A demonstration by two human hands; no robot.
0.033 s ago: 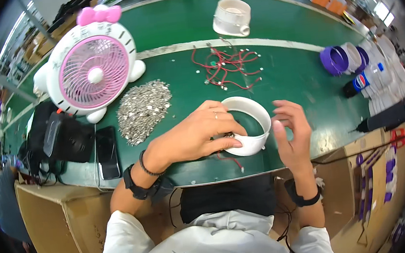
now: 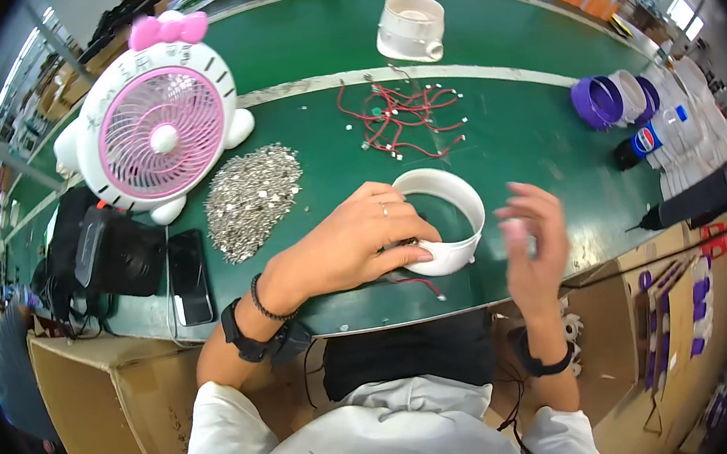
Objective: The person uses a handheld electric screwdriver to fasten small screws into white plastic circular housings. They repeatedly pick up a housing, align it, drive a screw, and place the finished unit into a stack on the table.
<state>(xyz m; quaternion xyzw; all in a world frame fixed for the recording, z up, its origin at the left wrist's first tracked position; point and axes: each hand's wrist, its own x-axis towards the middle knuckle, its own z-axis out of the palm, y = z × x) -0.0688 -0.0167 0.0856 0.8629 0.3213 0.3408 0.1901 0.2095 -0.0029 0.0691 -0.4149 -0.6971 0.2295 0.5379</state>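
My left hand [image 2: 360,238] grips the near left wall of a white plastic ring [image 2: 452,259], its thumb on the outside and its fingers reaching over into the inside. The ring rests on the green table close to the front edge. A short red wire [image 2: 419,281] with a small pale end sticks out from beneath it. To the ring's right hovers my right hand [image 2: 538,241], empty, with its fingers apart and a little blurred. What the left fingertips press inside the ring is mostly hidden.
Left: pink-and-white fan [image 2: 164,139], heap of small metal parts [image 2: 253,202], phone [image 2: 189,277]. Beyond the ring: tangled red wires [image 2: 406,120], white round housing [image 2: 412,30]. Right: purple ring [image 2: 597,104], bottle [image 2: 657,137], black power screwdriver [image 2: 700,197]. Cardboard box [image 2: 90,385] below.
My right hand has shifted right, away from the ring. My left hand keeps its hold on the ring. The whole view has moved slightly.
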